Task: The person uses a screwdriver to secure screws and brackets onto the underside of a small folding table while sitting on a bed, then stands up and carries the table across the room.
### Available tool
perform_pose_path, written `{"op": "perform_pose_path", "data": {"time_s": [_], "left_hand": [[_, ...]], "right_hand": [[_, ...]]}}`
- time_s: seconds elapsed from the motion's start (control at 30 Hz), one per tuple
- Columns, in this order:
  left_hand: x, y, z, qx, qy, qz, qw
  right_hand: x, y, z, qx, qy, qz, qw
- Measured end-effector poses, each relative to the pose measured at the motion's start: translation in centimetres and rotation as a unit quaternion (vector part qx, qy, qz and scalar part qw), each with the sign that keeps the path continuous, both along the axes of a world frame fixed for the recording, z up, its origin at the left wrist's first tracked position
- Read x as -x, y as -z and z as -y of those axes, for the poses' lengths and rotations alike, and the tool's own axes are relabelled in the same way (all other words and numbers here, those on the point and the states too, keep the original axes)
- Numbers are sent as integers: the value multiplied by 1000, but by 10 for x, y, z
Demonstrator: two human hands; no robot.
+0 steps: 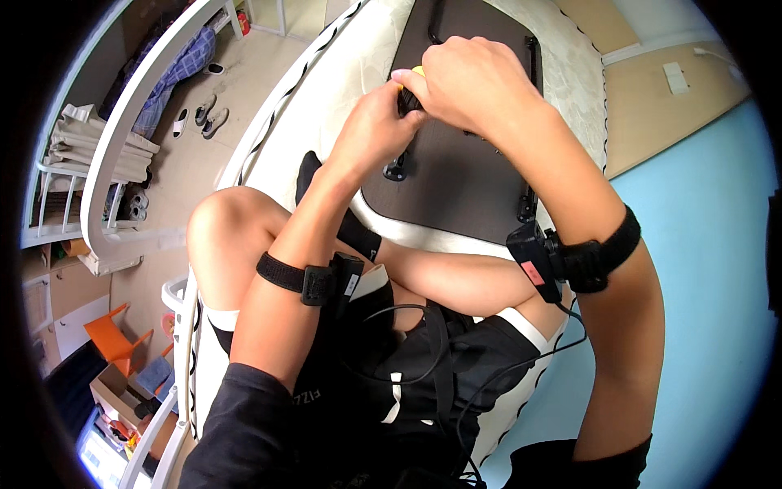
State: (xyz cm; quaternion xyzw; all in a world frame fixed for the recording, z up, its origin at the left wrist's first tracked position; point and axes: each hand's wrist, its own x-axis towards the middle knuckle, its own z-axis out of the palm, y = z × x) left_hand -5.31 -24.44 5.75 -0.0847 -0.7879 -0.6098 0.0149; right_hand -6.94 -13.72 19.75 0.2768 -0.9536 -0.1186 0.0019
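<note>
A dark brown folding-table top (456,183) lies underside up in front of me, with black metal legs and brackets along its edges. Above its left part my two hands meet. My right hand (476,81) is closed round a small yellow-and-black object (418,72); only a bit of yellow shows, and its kind is hidden. My left hand (375,126) pinches a dark ribbed part (407,101) just below the yellow, thumb toward the right hand. A black bracket (396,169) sits on the board near my left wrist. Another black hinge (528,205) is at the right edge.
The board rests on a pale mattress (342,81) with dark piping. My crossed legs are close to its near edge. A white bed rail (110,163) curves at left, with shoes (213,122) on the floor beyond. A blue wall (684,269) stands right. Black cables (562,346) hang over my lap.
</note>
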Motion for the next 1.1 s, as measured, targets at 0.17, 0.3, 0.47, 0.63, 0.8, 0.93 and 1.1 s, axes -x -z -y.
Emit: {"op": "perform_pose_path", "data": {"time_s": [0.17,0.3,0.47,0.63,0.8,0.93,1.1], "left_hand": [[3,9,1,-56,42,-8,998],[0,7,-1,-34,7,-54,998],[-1,-1,2,-32,37,-36,998],[4,6,2,-74,64,-34,995],[3,3,3,-40,43,-27,998],[3,3,3,0,16,-32,999],[0,-5,6,33,33,-30,998]], "right_hand": [[2,-6,-10,78,-76,10,994],[-4,-4,4,-31,39,23,998],[2,16,-22,98,-126,21,987],[1,3,-6,-37,-9,41,998],[7,13,-33,103,-76,33,991],[0,13,-22,30,-59,19,998],[-3,11,-22,20,-5,6,1000]]}}
